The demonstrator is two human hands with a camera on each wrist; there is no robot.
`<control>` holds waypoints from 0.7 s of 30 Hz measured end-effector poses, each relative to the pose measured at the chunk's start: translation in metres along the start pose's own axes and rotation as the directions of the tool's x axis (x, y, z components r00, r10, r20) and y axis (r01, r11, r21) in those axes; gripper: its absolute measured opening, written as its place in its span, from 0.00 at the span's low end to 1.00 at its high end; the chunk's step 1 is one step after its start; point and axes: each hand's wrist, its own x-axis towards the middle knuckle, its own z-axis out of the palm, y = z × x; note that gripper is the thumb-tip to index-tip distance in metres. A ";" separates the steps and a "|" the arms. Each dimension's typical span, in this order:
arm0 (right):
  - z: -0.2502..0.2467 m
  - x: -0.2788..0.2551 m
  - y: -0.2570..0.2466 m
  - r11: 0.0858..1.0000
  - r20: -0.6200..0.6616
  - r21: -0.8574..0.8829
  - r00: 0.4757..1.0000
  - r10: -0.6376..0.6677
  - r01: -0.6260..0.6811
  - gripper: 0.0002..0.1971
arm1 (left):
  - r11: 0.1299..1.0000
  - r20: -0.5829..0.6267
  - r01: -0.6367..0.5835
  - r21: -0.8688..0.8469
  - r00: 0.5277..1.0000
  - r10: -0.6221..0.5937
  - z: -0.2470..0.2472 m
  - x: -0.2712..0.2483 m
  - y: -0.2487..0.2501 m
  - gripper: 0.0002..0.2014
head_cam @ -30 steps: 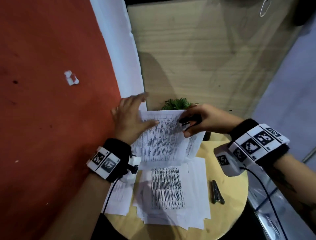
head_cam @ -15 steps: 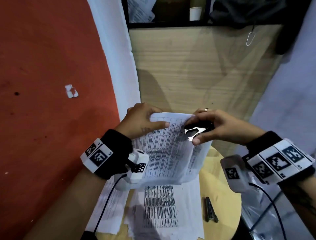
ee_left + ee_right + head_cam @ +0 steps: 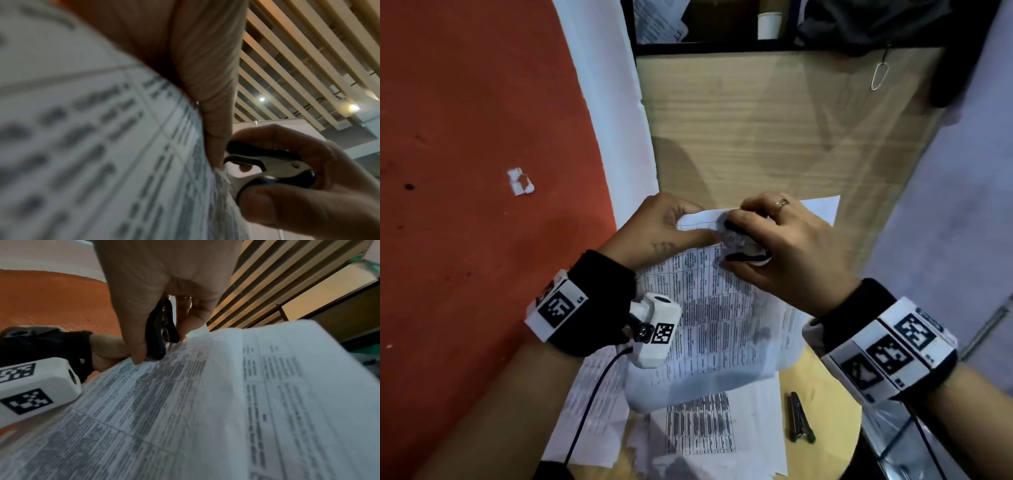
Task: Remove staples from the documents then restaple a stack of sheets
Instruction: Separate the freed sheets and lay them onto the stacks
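Note:
A stapled document of printed tables [image 3: 709, 315] is held up above the table. My left hand [image 3: 671, 229] pinches its top edge, thumb on the front. My right hand [image 3: 774, 246] grips a black and silver staple remover [image 3: 743, 248], claws set at the sheet's top edge beside my left thumb. The left wrist view has the staple remover [image 3: 271, 167] with its claws parted against the document [image 3: 102, 146]. In the right wrist view the staple remover [image 3: 160, 331] sits between thumb and fingers over the document [image 3: 205, 402]. The staple itself is hidden.
Loose printed sheets [image 3: 698, 428] lie spread on the round wooden table [image 3: 835, 428]. A small dark stapler [image 3: 801, 418] lies to their right. A red wall [image 3: 465, 205] stands at the left, a wooden panel [image 3: 756, 130] behind, and a shelf with a paper cup [image 3: 768, 25] above.
Both hands have lifted the document higher and closer together. My right hand has brought the staple remover from the sheet's right side to the top edge by my left thumb.

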 end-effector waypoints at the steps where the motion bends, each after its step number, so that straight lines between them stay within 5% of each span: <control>1: -0.001 0.001 -0.002 1.000 -0.017 -0.015 1.000 0.001 -0.001 0.22 | 1.000 0.003 -0.007 -0.018 1.000 0.007 0.000 0.000 0.002 0.27; 12: -0.005 0.010 -0.006 0.999 0.071 0.007 0.997 -0.035 0.035 0.15 | 0.997 0.025 -0.014 -0.077 1.000 0.016 0.004 -0.002 0.011 0.26; 21: 0.001 0.009 -0.005 0.995 0.090 -0.036 0.992 -0.085 0.088 0.12 | 0.998 -0.016 0.025 -0.054 1.000 -0.026 0.007 -0.004 0.012 0.14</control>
